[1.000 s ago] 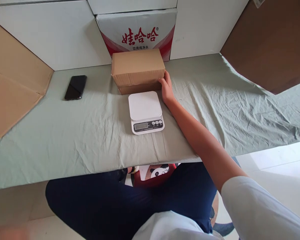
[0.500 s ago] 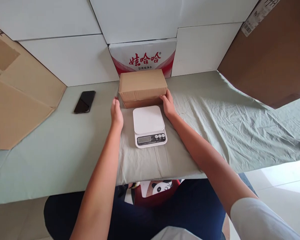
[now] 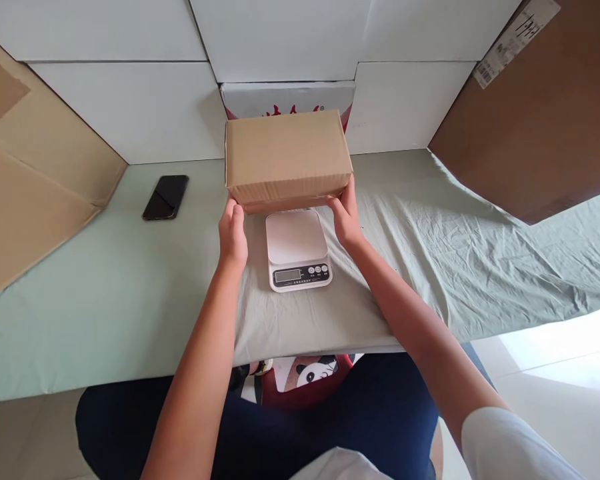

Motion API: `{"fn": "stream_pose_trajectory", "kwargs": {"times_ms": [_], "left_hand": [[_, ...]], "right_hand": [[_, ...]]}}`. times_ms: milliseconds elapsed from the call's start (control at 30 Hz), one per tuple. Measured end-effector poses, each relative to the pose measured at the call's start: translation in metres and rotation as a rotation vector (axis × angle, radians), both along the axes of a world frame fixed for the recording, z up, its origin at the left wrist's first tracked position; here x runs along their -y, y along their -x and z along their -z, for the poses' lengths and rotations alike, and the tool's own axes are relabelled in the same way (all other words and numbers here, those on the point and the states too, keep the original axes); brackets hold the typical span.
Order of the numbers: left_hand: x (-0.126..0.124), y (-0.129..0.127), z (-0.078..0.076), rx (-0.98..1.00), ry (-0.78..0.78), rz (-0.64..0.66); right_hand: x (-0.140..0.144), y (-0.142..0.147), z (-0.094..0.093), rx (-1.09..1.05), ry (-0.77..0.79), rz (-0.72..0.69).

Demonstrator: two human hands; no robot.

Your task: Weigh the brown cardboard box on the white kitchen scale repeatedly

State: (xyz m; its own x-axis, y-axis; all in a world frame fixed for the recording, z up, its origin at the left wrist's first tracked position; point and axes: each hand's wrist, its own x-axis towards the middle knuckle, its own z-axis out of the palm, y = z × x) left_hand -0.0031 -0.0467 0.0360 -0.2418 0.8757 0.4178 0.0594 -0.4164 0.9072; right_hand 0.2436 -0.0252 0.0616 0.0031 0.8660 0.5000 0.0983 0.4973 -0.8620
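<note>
Holding the cardboard box (image 3: 287, 159) between both hands, you keep it raised just above the far edge of the white scale (image 3: 297, 249). Your left hand (image 3: 233, 235) grips its lower left corner; your right hand (image 3: 347, 217) grips its lower right corner. A phone (image 3: 165, 197) lies far left on the counter (image 3: 105, 287).

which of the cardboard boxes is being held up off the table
The small plain brown box, gripped at its lower corners by the left hand and right hand; the printed white box stands behind it.

Both hands (image 3: 290, 227) hold cardboard box (image 3: 287, 159) above scale (image 3: 297, 248).
</note>
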Motion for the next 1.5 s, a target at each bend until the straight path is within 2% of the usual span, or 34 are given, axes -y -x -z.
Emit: {"fn": "stream_pose_trajectory", "kwargs": {"times_ms": [67,200,333,733,1100,1233,1400,1500], "left_hand": [[0.028,-0.005,-0.004,0.007,-0.017,0.008],[0.081,-0.013,-0.002,0.011,-0.012,0.037],[0.105,-0.016,0.004,0.019,0.017,0.052],[0.114,-0.015,0.006,0.034,0.092,0.008],[0.113,-0.016,0.008,0.027,0.041,0.033],[0.114,-0.017,0.007,0.012,0.072,0.010],[0.115,-0.017,0.007,0.012,0.079,-0.011],[0.114,-0.016,0.007,0.035,0.062,-0.030]], "right_hand": [[0.024,-0.005,0.000,0.038,-0.025,0.007],[0.062,-0.011,0.019,0.050,-0.032,0.019],[0.081,-0.008,0.031,0.011,-0.033,0.053],[0.093,-0.001,0.025,-0.019,0.033,0.051],[0.095,-0.002,0.022,-0.022,0.059,0.072],[0.095,-0.002,0.019,-0.029,0.073,0.078],[0.091,-0.004,0.024,-0.048,0.066,0.087],[0.087,-0.009,0.028,-0.132,0.053,0.090]]}}
